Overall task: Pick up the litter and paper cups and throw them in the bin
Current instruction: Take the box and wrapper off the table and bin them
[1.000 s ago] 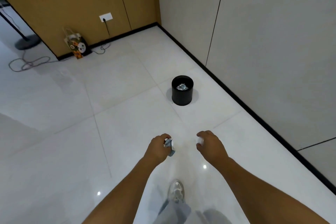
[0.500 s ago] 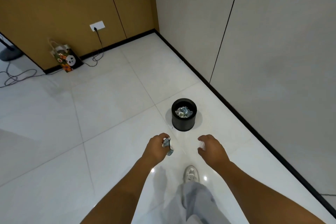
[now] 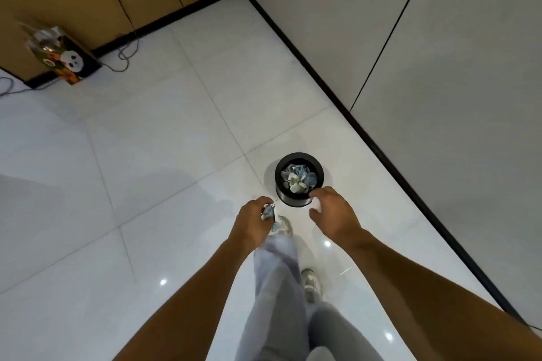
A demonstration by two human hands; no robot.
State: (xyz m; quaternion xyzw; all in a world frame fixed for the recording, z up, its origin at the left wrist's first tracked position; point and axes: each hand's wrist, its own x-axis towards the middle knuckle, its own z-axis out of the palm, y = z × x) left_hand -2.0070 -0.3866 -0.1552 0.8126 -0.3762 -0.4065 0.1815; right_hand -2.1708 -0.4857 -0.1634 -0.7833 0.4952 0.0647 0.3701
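The left hand point(image 3: 254, 224) curls round a crumpled blue-and-white wrapper point(image 3: 269, 212). The right hand point(image 3: 333, 212) grips a white wad point(image 3: 316, 204) at the near rim of the black bin point(image 3: 299, 177). The bin stands just beyond both hands and holds crumpled blue and white litter point(image 3: 298, 178).

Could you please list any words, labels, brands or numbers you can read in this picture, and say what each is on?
None can be read.
The printed bag by the wall shows pictures only, a panda face.
The crumpled litter in the left hand has blue print, too blurred to read.
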